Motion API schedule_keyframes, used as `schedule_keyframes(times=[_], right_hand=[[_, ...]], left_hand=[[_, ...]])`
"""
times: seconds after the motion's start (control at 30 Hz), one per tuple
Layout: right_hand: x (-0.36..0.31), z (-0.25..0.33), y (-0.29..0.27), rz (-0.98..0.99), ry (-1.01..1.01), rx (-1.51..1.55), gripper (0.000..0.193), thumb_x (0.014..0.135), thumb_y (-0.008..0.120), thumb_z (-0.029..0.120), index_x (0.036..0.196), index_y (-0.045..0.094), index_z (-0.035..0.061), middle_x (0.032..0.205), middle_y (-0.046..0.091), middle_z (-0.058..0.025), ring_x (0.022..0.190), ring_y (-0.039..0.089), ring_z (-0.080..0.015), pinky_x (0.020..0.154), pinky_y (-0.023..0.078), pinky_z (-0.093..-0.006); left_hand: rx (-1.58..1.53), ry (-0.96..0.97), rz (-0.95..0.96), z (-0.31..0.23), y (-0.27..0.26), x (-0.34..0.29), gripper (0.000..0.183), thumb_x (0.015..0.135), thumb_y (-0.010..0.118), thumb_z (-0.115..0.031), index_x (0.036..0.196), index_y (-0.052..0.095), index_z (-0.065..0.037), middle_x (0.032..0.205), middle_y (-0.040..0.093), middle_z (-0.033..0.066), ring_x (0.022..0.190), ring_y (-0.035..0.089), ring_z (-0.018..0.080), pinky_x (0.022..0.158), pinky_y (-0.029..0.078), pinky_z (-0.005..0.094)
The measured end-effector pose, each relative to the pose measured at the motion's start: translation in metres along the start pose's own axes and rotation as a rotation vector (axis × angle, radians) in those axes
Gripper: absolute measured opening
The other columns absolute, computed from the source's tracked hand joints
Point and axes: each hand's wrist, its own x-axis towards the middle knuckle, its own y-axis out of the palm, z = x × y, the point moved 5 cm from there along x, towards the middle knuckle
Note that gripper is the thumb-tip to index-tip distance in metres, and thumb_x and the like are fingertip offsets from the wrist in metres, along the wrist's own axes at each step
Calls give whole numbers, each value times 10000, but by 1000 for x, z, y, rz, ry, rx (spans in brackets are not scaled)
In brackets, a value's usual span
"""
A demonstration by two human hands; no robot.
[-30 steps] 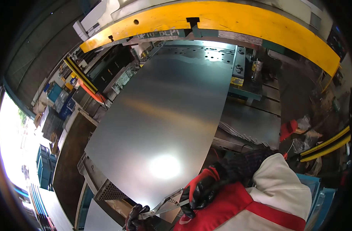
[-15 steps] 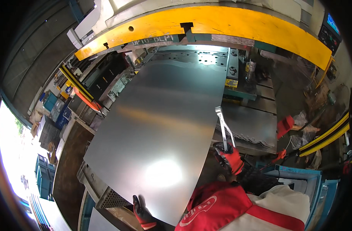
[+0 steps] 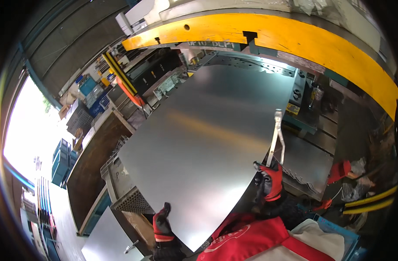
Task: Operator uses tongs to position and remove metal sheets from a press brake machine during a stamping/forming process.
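Observation:
A large, shiny metal sheet [image 3: 199,143] reaches from near me to under the yellow-fronted press. My left hand [image 3: 162,224], in a red and black glove, is closed on its near left edge, thumb on top; the fingers underneath are hidden. At the sheet's right edge, my right hand [image 3: 270,178], gloved alike, is closed around a silver tong-like tool [image 3: 275,137] with two long arms. The tool points up and away from me, its tip overlapping the sheet's right border in the picture. I cannot tell whether that hand also touches the sheet.
The press's yellow beam [image 3: 216,27] spans the far side. Right of the sheet lies a stack of metal pieces with jagged edges [image 3: 303,161]. Another metal sheet [image 3: 107,239] is at lower left, near a perforated metal tray [image 3: 133,202]. Yellow-black bars [image 3: 120,74] stand left of the press.
The view has swung left, so the scene sits further right in the picture. My right hand with the tong-like tool has come closer to the sheet's right edge. My left hand keeps its hold.

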Motion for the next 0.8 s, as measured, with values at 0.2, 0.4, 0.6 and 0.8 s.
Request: schedule_keyframes(times=[0.2, 0.4, 0.6, 0.8], right_hand=[[44, 14, -36, 80, -28, 16, 192, 696, 488, 90, 870, 495, 9, 677, 561, -121, 396, 466, -142, 366, 390, -245], [100, 2, -89, 22, -34, -80, 141, 716, 490, 125, 776, 540, 8, 564, 477, -16, 450, 447, -101, 398, 364, -221], [128, -2, -107, 91, 8, 145, 99, 753, 512, 113, 799, 505, 26, 607, 485, -34, 453, 475, -137, 399, 392, -249], [102, -2, -66, -105, 88, -40, 73, 724, 533, 57, 781, 504, 23, 530, 462, -15, 369, 439, -136, 336, 363, -257]], left_hand=[[-136, -184, -63, 16, 58, 12, 256, 751, 399, -75, 920, 508, 84, 1043, 488, 204, 986, 469, 276, 912, 325, 386], [-222, -343, -174, 51, 123, 28, 217, 782, 388, -63, 916, 511, 55, 1052, 491, 174, 993, 467, 229, 921, 325, 352], [-253, -146, -213, 78, 147, 56, 298, 770, 431, -124, 1009, 481, 47, 1045, 501, 155, 989, 469, 226, 920, 324, 344], [-424, -297, -222, 118, 150, 94, 263, 771, 467, -212, 900, 513, 13, 874, 549, 112, 793, 538, 250, 753, 427, 376]])
